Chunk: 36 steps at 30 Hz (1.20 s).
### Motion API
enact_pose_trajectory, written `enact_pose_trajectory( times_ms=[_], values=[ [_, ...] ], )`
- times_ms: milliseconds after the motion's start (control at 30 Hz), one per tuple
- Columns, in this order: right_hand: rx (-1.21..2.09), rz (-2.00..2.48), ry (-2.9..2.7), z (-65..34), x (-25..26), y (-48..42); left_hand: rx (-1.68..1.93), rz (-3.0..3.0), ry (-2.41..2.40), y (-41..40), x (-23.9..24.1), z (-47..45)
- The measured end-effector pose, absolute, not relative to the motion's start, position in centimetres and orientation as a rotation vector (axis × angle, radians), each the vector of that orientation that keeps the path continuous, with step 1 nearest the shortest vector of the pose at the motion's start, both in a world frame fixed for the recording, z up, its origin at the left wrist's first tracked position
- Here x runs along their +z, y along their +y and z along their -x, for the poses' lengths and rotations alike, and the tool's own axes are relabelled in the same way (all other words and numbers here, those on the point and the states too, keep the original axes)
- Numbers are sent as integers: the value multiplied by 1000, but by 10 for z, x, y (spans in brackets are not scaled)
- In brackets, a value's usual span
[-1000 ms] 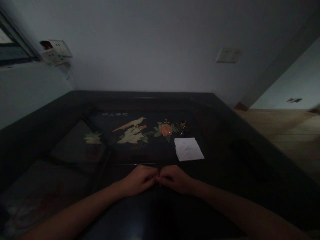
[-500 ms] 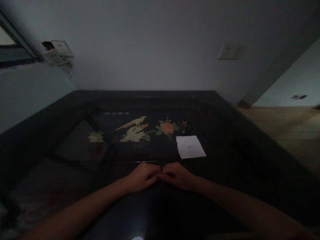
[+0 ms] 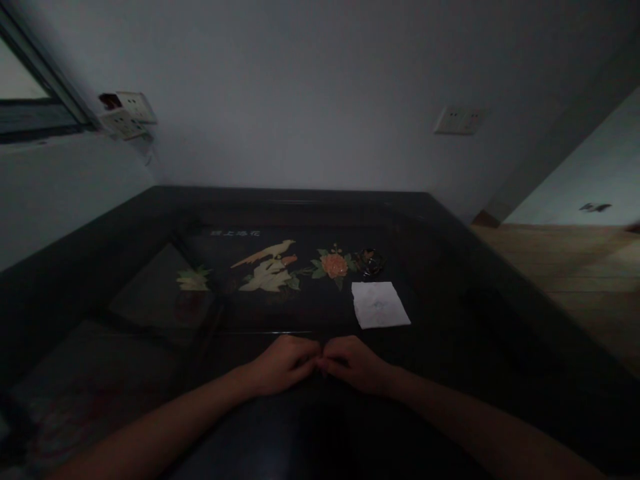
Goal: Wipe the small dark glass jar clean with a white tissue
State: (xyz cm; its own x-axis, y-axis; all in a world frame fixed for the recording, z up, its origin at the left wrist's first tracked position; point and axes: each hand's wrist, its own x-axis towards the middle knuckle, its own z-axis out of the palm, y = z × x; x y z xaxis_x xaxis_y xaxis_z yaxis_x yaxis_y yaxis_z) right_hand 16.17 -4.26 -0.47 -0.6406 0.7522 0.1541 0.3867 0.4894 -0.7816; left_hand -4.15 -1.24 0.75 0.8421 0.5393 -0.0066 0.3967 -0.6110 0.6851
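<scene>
Paper [image 3: 381,305], no clear long axis, right of center frame | just above nearer right hand [image 3: 361,365] | left hand [image 3: 286,365] touching right, both curled, any hold hidden

Hidden fingers, faint paper marks, cropped edges.
I can't see most fingers of the left hand [image 3: 286,365] or right hand [image 3: 359,365]; they curl under, so I can't tell whether anything sits inside. Both forearms [image 3: 193,407] run out of view at the near edge, as does the dark table [image 3: 310,210]. Marks on the white paper [image 3: 380,305]: too faint for me to read. Dark round object [image 3: 371,263] just beyond it: too dim to identify. Pale lettering [image 3: 235,233], far left: blurred. Window [image 3: 30,115], left: cropped. Small dark item [image 3: 595,207], far right wall: too small to make out.
</scene>
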Motion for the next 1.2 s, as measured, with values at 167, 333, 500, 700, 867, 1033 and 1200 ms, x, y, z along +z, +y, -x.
enact_pose_trajectory(
  times_ms=[167,333,500,700,867,1033,1200],
  values=[
    [978,943,-2282,-161,-5,-42,254,-2296,683,-13,6,42],
    [975,937,-2292,-161,-4,-42,240,-2312,688,-12,5,42],
    [958,932,-2282,-161,-3,-42,245,-2304,667,-12,5,42],
    [942,910,-2304,-160,-2,-42,253,-2311,688,-12,4,42],
    [950,896,-2277,-161,-2,-41,246,-2312,671,-12,5,42],
    [969,913,-2289,-161,-5,-41,225,-2307,704,-12,5,42],
    [977,919,-2283,-161,-5,-41,228,-2303,708,-13,7,41]
  ],
)
